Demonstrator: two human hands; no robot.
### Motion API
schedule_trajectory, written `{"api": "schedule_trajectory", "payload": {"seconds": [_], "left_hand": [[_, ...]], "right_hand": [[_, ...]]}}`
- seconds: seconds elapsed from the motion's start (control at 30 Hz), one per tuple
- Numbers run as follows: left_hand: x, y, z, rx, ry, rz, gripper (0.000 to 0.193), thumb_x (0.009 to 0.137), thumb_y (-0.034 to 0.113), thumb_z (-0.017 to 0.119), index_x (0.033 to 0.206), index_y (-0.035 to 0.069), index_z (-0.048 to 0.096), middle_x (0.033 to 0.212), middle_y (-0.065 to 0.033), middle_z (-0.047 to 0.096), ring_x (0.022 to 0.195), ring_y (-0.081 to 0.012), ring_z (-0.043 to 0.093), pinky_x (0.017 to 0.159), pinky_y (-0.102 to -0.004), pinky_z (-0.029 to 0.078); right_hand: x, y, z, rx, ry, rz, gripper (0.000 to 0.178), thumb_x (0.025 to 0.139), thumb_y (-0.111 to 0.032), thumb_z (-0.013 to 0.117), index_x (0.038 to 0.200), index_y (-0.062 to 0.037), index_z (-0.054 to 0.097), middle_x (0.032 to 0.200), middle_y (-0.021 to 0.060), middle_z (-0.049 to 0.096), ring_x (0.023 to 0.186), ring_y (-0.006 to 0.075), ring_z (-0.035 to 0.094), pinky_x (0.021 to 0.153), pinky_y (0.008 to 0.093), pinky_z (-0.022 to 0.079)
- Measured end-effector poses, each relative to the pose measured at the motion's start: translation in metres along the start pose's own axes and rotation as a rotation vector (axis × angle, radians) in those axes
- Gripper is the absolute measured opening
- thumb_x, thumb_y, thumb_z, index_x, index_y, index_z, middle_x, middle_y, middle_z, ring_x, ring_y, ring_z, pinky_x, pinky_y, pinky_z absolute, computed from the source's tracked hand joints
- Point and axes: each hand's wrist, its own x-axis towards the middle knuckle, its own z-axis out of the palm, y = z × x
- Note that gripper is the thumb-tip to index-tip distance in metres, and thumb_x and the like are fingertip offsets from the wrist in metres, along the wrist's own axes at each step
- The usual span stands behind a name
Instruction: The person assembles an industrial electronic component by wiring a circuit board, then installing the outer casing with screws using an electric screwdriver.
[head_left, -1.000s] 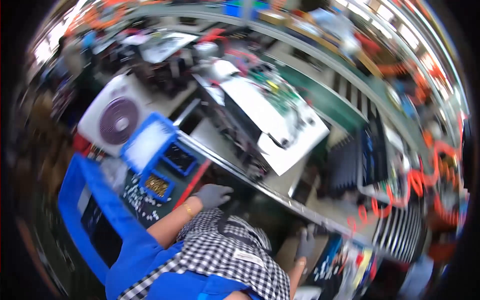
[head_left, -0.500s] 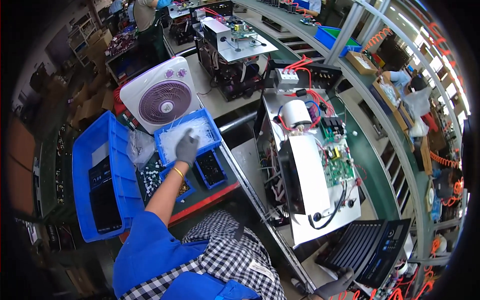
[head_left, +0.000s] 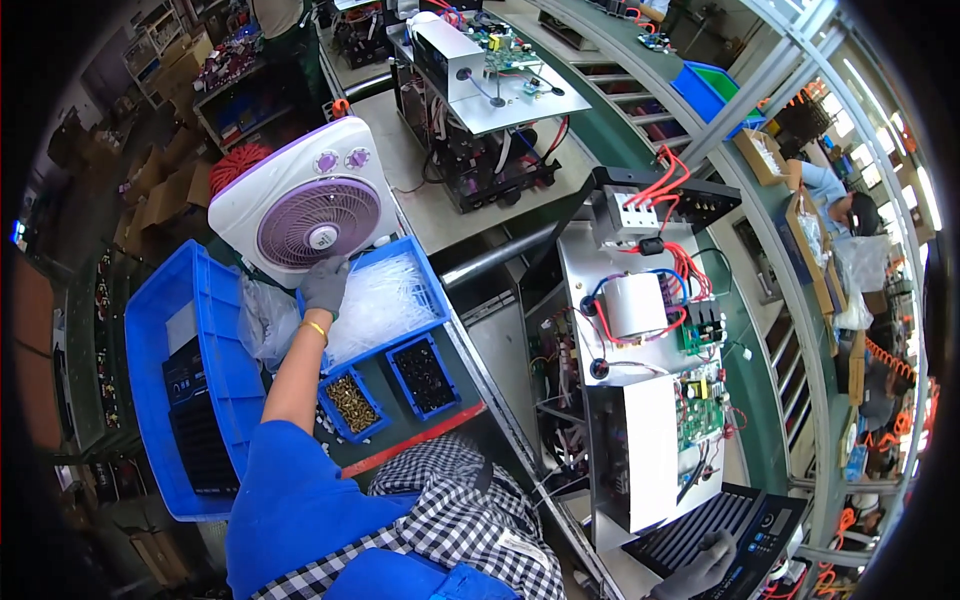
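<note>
In a grey glove, my left hand (head_left: 324, 287) is at the left rim of a blue tray (head_left: 437, 287) of thin white strips (head_left: 388, 300) that look like cable ties, just below a white and purple fan (head_left: 322, 215). Its fingers are curled together, and what they hold, if anything, is hidden. My right hand (head_left: 703, 570), gloved too, is closed on the lower edge of a black slotted front panel (head_left: 752, 525). The panel leans by the near end of an open appliance chassis (head_left: 655, 450), which carries a green circuit board, red wires and a white cylinder.
Smaller blue bins hold brass-coloured screws (head_left: 352, 404) and black parts (head_left: 424, 375). A large blue crate (head_left: 150, 400) with black panels stands at the left. Beyond the chassis, another open unit (head_left: 490, 110) sits on the line. A metal frame post (head_left: 765, 80) rises at the right.
My left hand has moved from over the white strips to the tray's left rim by the fan. My right hand now reaches farther over the panel's face. The whole view has shifted.
</note>
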Motion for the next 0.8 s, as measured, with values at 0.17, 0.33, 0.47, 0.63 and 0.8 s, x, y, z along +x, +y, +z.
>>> {"api": "schedule_trajectory", "payload": {"seconds": [0.17,0.33,0.47,0.63,0.8], "left_hand": [[-0.019,0.054,-0.072,-0.572,0.3,-0.059,0.024,0.095,0.028,0.063,0.105,0.008,0.072,0.089,-0.0059,0.071,0.079,-0.0216,0.067,0.071,-0.0335,0.051],[-0.035,0.109,-0.129,-1.494,0.27,-0.3,0.022,0.097,0.025,0.064,0.104,0.005,0.07,0.071,0.0021,0.056,0.048,-0.0061,0.042,0.046,-0.0225,0.037],[-0.061,0.184,-0.15,-1.752,0.14,-0.317,0.023,0.097,0.027,0.063,0.106,0.006,0.067,0.066,0.0034,0.05,0.044,-0.0039,0.033,0.039,-0.0212,0.029],[-0.106,0.297,-0.205,-1.9,-0.248,-0.183,0.039,0.103,0.042,0.049,0.112,0.005,0.059,0.059,0.0052,0.035,0.046,-0.0049,0.028,0.042,-0.0215,0.022],[-0.125,0.359,-0.208,-1.968,-0.459,0.048,0.034,0.101,0.035,0.055,0.112,0.003,0.06,0.062,0.0017,0.046,0.046,-0.0051,0.035,0.042,-0.021,0.029]], "right_hand": [[0.043,-0.052,0.012,0.035,-0.023,-0.197,0.03,0.103,-0.02,0.051,0.096,0.0053,0.067,0.082,0.0092,0.064,0.069,0.0162,0.055,0.062,0.0296,0.047],[0.084,-0.083,0.038,0.051,-0.291,-0.268,0.031,0.101,-0.023,0.044,0.096,0.0023,0.061,0.084,0.0057,0.057,0.076,0.0145,0.052,0.07,0.0282,0.042],[0.092,-0.136,0.093,0.217,-0.688,-0.205,0.014,0.09,-0.002,0.052,0.095,0.005,0.062,0.087,0.0097,0.062,0.083,0.0172,0.06,0.077,0.0288,0.048],[0.084,-0.178,0.161,0.415,-1.423,-0.318,0.036,0.093,-0.014,0.058,0.127,0.0003,0.056,0.11,0.0133,0.067,0.102,0.0191,0.064,0.092,0.0324,0.049],[0.09,-0.193,0.172,0.447,-1.871,0.115,0.043,0.102,-0.035,0.051,0.128,-0.0007,0.056,0.094,0.0052,0.064,0.085,0.0111,0.06,0.076,0.0267,0.05]]}}
